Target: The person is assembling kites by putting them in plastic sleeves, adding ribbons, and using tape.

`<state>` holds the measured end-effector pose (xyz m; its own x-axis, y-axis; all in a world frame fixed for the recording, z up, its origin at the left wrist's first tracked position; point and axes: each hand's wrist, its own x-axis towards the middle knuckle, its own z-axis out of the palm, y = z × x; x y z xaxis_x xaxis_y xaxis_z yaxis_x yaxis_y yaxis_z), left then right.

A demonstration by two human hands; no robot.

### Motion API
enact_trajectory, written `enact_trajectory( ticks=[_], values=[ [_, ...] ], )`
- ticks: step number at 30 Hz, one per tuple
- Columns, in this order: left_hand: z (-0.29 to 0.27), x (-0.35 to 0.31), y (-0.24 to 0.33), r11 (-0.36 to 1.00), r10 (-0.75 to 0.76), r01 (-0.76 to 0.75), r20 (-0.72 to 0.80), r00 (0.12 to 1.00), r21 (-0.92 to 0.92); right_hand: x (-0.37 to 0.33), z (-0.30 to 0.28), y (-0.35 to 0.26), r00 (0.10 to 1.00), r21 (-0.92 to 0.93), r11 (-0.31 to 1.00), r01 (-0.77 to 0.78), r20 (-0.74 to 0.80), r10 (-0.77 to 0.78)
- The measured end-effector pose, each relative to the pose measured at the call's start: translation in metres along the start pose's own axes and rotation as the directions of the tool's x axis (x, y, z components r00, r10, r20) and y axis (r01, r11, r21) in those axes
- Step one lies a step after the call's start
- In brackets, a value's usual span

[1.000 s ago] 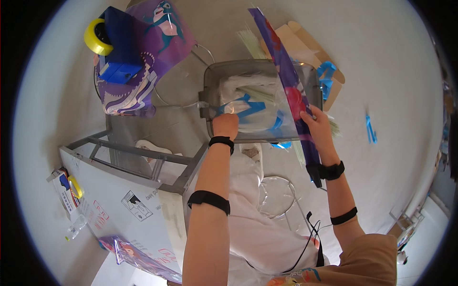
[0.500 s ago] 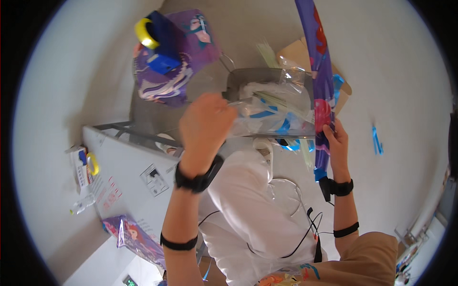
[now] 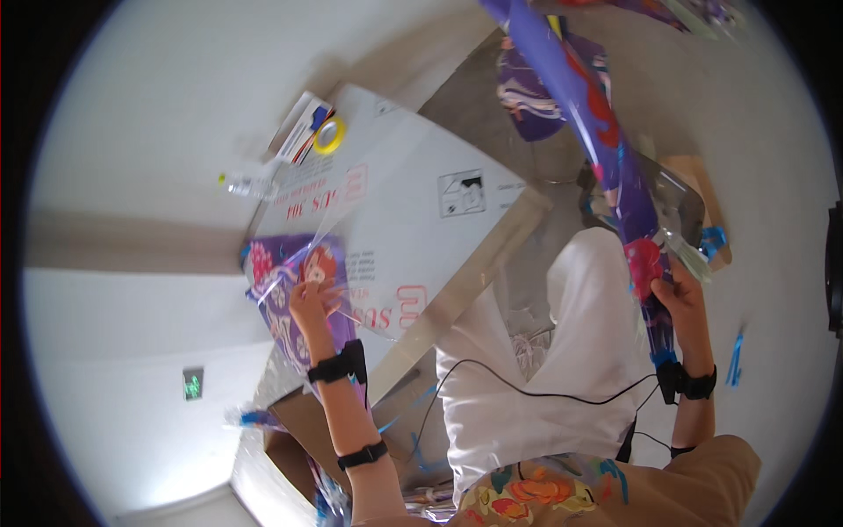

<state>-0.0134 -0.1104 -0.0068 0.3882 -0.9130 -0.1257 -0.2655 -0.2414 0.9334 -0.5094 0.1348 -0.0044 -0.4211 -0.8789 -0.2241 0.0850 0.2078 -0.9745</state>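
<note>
My right hand (image 3: 683,299) is wrapped round the lower part of a long purple printed roll (image 3: 587,114), which slants up and away to the far edge of view. A red-pink patch shows beside my thumb. Over at the left, my left hand (image 3: 313,309) has its fingers bent together over a flat purple printed package (image 3: 290,334) with a red-haired cartoon figure. Thin clear strands show by these fingers; what they grip, if anything, I cannot make out. This package lies at the left edge of a table (image 3: 408,184) covered in printed white film.
A yellow tape roll (image 3: 329,136), a small box (image 3: 303,123) and a clear bottle (image 3: 246,186) are at the table's far left. Beyond my knees stands a grey bin (image 3: 680,198). An open cardboard box (image 3: 294,448) is near left. A black cable (image 3: 544,393) crosses my lap.
My view has turned left, bringing the table to the middle. My left hand has gone from beside the bin to the purple package. My right hand still holds the roll.
</note>
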Motion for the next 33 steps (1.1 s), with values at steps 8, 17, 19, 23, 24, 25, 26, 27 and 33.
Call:
enact_trajectory(
  ticks=[8,17,19,23,24,25,26,27,33],
  values=[
    [-0.040,0.125,-0.105,0.697,0.203,-0.055,-0.123,0.971,0.715,-0.016,0.081,-0.005,0.945,-0.350,0.936,-0.016,0.302,0.129],
    [0.091,0.111,-0.086,0.871,0.323,-0.250,-0.111,0.940,0.422,-0.016,0.105,0.007,0.915,-0.478,0.875,0.076,0.382,0.129],
    [0.095,0.077,-0.090,0.879,0.417,-0.384,-0.065,0.907,0.283,-0.019,0.104,0.013,0.919,-0.500,0.865,0.044,0.360,0.161],
    [0.047,-0.040,-0.123,0.805,0.562,-0.523,-0.079,0.823,0.281,-0.030,0.103,0.025,0.914,-0.493,0.870,-0.021,0.344,0.216],
    [0.031,-0.077,-0.131,0.853,0.484,-0.432,-0.134,0.865,0.292,-0.033,0.102,0.024,0.916,-0.498,0.867,-0.024,0.335,0.219],
    [0.016,-0.111,-0.141,0.944,0.271,-0.232,-0.148,0.951,0.234,-0.036,0.100,0.024,0.914,-0.507,0.862,-0.018,0.341,0.220],
    [0.007,-0.139,-0.149,0.982,0.072,-0.040,-0.167,0.983,0.183,-0.037,0.098,0.023,0.916,-0.518,0.855,-0.026,0.330,0.229],
    [-0.001,-0.166,-0.158,0.991,0.014,0.014,-0.203,0.979,0.134,-0.040,0.097,0.022,0.911,-0.521,0.854,-0.008,0.348,0.221],
    [-0.013,-0.190,-0.181,0.965,0.012,0.063,-0.282,0.959,0.254,-0.058,0.101,0.014,0.876,-0.581,0.813,0.032,0.407,0.257]
  ],
)
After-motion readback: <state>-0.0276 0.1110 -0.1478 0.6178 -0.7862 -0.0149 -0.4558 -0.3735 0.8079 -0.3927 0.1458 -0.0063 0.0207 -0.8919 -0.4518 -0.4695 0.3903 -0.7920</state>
